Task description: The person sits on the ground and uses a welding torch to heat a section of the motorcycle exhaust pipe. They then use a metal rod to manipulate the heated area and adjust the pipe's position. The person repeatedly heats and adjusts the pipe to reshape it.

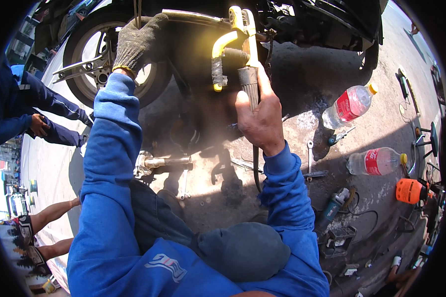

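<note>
My right hand (263, 116) is bare and closed round the grey ribbed handle of a yellow welding electrode holder (250, 42), its thumb and index finger lying along it. A black cable hangs below that grip. Dark tape wraps part of the holder's bent yellow arm. My left hand (139, 43), in a dark knit glove, is closed at the upper left. Two thin rods (137, 9) rise out of its grip. A metal tube (195, 17) runs from beside the glove to behind the holder's head; whether the glove touches it, I cannot tell.
A vehicle wheel (79, 64) stands behind my left forearm. To the right are two bottles with red labels (349, 105) (376, 162), a wrench (309, 154), an angle grinder (335, 204) and an orange container (410, 191). A shiny metal part (156, 162) lies below. Other people are at left.
</note>
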`<state>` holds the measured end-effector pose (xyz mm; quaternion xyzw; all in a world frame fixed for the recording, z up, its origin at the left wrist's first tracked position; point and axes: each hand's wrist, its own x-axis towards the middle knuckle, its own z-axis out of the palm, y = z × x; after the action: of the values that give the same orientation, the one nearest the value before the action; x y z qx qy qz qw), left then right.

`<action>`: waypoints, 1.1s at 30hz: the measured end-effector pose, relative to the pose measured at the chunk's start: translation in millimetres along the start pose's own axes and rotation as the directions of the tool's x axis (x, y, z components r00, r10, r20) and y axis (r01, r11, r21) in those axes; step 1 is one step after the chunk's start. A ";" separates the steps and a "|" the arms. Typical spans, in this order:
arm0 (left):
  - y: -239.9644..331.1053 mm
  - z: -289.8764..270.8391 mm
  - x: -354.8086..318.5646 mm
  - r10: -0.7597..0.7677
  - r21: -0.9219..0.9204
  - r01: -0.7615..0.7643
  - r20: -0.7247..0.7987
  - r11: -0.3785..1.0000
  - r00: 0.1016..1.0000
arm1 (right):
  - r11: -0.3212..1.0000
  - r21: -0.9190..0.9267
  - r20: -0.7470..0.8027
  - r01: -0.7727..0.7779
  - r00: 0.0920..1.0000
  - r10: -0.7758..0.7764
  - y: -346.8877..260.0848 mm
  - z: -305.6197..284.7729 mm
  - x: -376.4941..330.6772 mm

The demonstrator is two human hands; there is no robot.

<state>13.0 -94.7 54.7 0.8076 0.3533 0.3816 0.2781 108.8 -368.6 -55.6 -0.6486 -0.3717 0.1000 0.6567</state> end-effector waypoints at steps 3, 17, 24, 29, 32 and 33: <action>0.2 0.0 1.0 -0.009 0.010 0.009 0.000 1.000 1.000 | 1.000 -0.016 0.020 -0.010 1.000 0.010 2.5 -2.3 3.2; -10.1 0.2 11.8 -0.021 0.086 0.021 0.001 0.996 1.000 | 0.995 0.080 -0.096 0.055 0.994 -0.047 6.9 8.7 -14.6; -15.9 -0.4 13.6 -0.038 0.035 0.037 0.009 0.999 0.999 | 0.987 0.124 -0.304 -0.107 0.942 0.140 42.1 -0.8 -16.9; -15.9 -0.7 12.7 0.001 0.021 -0.001 0.011 1.000 1.000 | 0.998 -0.007 -0.321 -0.070 0.945 0.064 58.6 -7.1 -15.6; -15.5 -0.9 12.6 -0.009 0.051 0.008 0.006 0.999 1.000 | 0.996 -0.069 -0.317 -0.058 0.948 0.033 61.9 -4.6 -14.3; -15.2 -0.7 13.3 -0.016 0.039 0.016 0.006 0.999 1.000 | 0.996 -0.048 -0.322 -0.070 0.945 0.051 62.3 -4.4 -13.1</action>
<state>13.1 -75.1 49.7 0.8112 0.3663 0.3699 0.2663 124.1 -371.4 -117.5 -0.6862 -0.2428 0.0026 0.6857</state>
